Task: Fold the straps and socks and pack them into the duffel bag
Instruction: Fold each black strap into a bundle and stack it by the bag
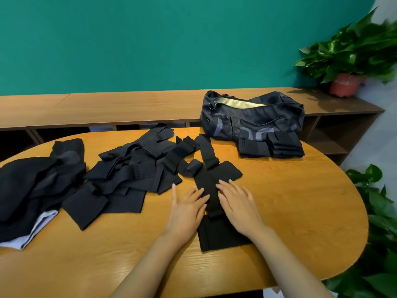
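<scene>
We see the left fingers straight and slightly spread, their tips laid on the left edge of a black strap. The right fingers are straight too, flat along its right edge. Neither the left hand nor the right hand curls round anything. The strap runs between them on the table; its near pad lies partly under the right wrist, and its far end crosses other bands, so we cannot tell where it stops. Left of it lies a tangled pile of black straps, single pieces hard to separate. Farther left, dark cloth is cut off by the frame edge. A folded stack sits against the bag, whose zip is open; its inside is barely visible.
</scene>
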The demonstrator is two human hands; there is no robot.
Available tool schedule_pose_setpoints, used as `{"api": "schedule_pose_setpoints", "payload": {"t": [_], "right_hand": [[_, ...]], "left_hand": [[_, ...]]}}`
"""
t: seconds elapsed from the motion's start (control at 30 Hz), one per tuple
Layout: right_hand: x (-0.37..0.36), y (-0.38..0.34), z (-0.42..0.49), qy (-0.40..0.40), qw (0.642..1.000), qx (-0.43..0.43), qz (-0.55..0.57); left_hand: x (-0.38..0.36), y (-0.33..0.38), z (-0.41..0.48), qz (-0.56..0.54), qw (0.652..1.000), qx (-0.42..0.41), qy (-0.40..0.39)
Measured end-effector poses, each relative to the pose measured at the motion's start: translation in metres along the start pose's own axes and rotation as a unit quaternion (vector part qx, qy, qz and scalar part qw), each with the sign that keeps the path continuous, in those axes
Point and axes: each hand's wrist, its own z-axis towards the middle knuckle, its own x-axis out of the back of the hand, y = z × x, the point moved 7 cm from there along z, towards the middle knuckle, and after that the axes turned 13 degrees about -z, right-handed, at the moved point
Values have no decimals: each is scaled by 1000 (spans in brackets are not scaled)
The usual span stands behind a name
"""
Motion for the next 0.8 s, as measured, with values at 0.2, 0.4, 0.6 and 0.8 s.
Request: {"api": "schedule_pose_setpoints", "payload": {"t": [0.2, 0.4, 0.6, 0.8], "right_hand": [[-11, 12, 40, -94, 993, -39, -52], [-13, 10, 60, -121, 988, -60, -68], [4, -6, 24, -2, 998, 57, -19], [0, 11, 6, -49, 999, 17, 2]], "left_hand": [[8, -4, -15, -44, 999, -13, 0], [10, -2, -24, -90, 995, -45, 8], [2, 3, -23, -87, 993, -69, -49], [-4, 6, -24, -60, 992, -63, -93]]}}
